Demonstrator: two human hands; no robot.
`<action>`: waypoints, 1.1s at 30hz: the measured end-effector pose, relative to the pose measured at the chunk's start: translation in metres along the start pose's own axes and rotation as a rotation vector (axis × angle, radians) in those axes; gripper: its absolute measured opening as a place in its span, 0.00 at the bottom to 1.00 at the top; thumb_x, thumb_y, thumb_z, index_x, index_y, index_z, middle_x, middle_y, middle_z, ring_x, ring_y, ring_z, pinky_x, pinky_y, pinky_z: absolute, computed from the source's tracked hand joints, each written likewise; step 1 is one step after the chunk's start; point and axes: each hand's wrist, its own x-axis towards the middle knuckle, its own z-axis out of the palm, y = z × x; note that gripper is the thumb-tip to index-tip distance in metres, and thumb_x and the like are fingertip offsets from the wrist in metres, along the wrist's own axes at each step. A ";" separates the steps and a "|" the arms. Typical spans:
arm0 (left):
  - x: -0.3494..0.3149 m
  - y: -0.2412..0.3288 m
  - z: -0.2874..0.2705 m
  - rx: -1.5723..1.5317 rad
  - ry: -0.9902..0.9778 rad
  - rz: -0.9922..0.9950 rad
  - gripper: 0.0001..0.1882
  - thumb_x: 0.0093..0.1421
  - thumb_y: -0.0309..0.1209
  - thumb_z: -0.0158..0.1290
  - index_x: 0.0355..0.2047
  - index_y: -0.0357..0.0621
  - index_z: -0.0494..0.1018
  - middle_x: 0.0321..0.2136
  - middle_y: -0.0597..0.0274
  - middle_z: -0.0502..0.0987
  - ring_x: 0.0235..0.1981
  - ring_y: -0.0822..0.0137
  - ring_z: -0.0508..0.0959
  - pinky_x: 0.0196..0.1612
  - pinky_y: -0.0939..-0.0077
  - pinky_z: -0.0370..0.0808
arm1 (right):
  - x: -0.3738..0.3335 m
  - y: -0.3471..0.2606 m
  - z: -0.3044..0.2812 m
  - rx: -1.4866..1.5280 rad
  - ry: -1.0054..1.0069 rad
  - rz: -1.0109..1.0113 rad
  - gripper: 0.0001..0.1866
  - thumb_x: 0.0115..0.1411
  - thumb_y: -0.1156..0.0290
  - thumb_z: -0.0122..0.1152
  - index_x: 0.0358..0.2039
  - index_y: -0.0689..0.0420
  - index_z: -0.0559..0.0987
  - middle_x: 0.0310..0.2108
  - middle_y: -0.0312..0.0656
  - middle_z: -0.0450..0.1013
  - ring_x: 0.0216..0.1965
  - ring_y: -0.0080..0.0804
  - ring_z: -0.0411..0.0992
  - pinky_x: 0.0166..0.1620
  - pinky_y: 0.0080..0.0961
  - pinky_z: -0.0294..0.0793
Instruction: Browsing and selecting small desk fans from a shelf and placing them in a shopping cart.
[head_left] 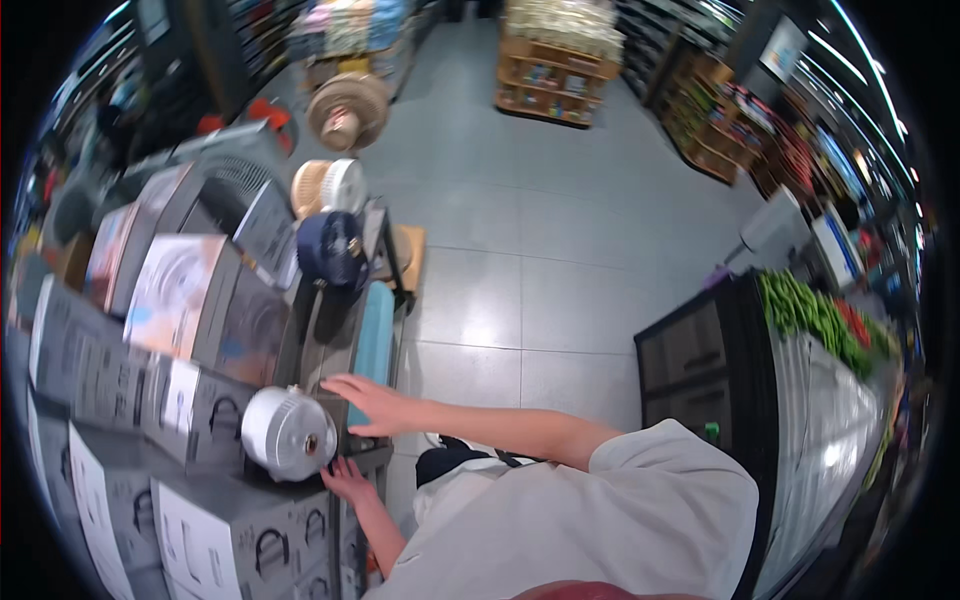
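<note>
A small white round fan (290, 435) sits at the front edge of a stack of grey boxes, on my left. My left hand (350, 482) is low beside it, fingers spread, with the fingertips close to its lower right side; whether they touch it I cannot tell. My right hand (375, 405) reaches across from the right, open and empty, just beyond the fan's upper right side. Under that hand runs a light blue strip (373, 330) along the display's edge. Farther along stand a dark blue fan (332, 248) and a white-and-beige fan (328, 187).
Cartons with fan pictures (180, 295) and grey boxes with black handles (240, 530) crowd the left. A straw hat (348, 110) lies beyond. On the right stands a black cabinet (690, 360) with green vegetables (810, 315) on top. A wooden shelf unit (555, 80) stands far ahead.
</note>
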 end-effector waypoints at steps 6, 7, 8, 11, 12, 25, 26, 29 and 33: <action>-0.026 -0.026 -0.009 0.058 -0.068 -0.043 0.36 0.64 0.55 0.47 0.62 0.42 0.56 0.58 0.42 0.60 0.58 0.55 0.68 0.59 0.58 0.69 | -0.327 0.039 -0.048 -0.128 0.540 0.771 0.31 0.54 0.67 0.66 0.58 0.60 0.68 0.51 0.51 0.70 0.52 0.45 0.72 0.55 0.39 0.72; -0.028 -0.038 -0.008 0.146 -0.157 -0.060 0.34 0.64 0.52 0.48 0.62 0.43 0.56 0.60 0.43 0.58 0.59 0.55 0.67 0.60 0.59 0.69 | -0.391 0.034 -0.043 -0.202 0.656 0.857 0.27 0.55 0.67 0.65 0.55 0.60 0.70 0.47 0.49 0.73 0.48 0.42 0.74 0.51 0.37 0.75; -0.025 -0.044 -0.014 0.221 -0.231 -0.067 0.33 0.64 0.50 0.49 0.62 0.45 0.56 0.61 0.43 0.56 0.61 0.56 0.65 0.60 0.60 0.68 | -0.444 0.021 -0.037 -0.198 0.747 0.950 0.25 0.55 0.68 0.64 0.53 0.59 0.71 0.45 0.48 0.74 0.46 0.41 0.75 0.50 0.36 0.76; 0.098 -0.082 -0.050 0.843 -0.668 0.396 0.26 0.64 0.43 0.50 0.60 0.51 0.60 0.54 0.54 0.68 0.57 0.60 0.70 0.55 0.66 0.73 | -0.551 -0.033 -0.003 -0.220 1.001 1.188 0.19 0.55 0.68 0.63 0.47 0.59 0.75 0.40 0.44 0.76 0.42 0.39 0.77 0.44 0.35 0.78; 0.087 -0.080 -0.043 0.648 -0.591 0.172 0.26 0.64 0.43 0.50 0.59 0.49 0.61 0.52 0.58 0.71 0.57 0.62 0.71 0.54 0.67 0.74 | -0.576 -0.051 0.014 -0.258 1.063 1.257 0.18 0.55 0.68 0.63 0.46 0.59 0.76 0.40 0.43 0.77 0.42 0.38 0.77 0.45 0.34 0.77; -0.268 -0.303 0.102 1.444 -1.568 -0.827 0.07 0.66 0.37 0.54 0.39 0.50 0.71 0.36 0.64 0.78 0.42 0.69 0.77 0.47 0.69 0.72 | -0.635 -0.094 0.123 -0.417 1.065 2.281 0.40 0.51 0.60 0.69 0.62 0.60 0.62 0.68 0.64 0.48 0.70 0.61 0.44 0.70 0.53 0.44; -0.295 -0.328 0.104 1.458 -1.676 -0.866 0.07 0.66 0.38 0.52 0.38 0.50 0.70 0.36 0.64 0.78 0.42 0.68 0.77 0.48 0.68 0.72 | -0.640 -0.096 0.114 -0.379 1.144 2.263 0.40 0.52 0.61 0.68 0.62 0.60 0.61 0.66 0.59 0.55 0.69 0.57 0.50 0.70 0.51 0.46; -0.353 -0.391 0.099 1.515 -1.893 -0.935 0.11 0.67 0.38 0.42 0.34 0.46 0.68 0.35 0.58 0.76 0.44 0.62 0.77 0.54 0.59 0.72 | -0.658 -0.104 0.122 -0.263 1.250 2.264 0.41 0.52 0.62 0.67 0.63 0.58 0.60 0.66 0.50 0.58 0.69 0.46 0.53 0.70 0.51 0.47; -0.420 -0.444 0.075 1.549 -2.384 -0.865 0.12 0.68 0.36 0.44 0.35 0.41 0.71 0.32 0.59 0.77 0.42 0.63 0.77 0.51 0.64 0.74 | -0.651 -0.125 0.154 -0.188 1.329 2.550 0.39 0.52 0.66 0.65 0.63 0.58 0.61 0.66 0.50 0.58 0.69 0.44 0.52 0.70 0.52 0.47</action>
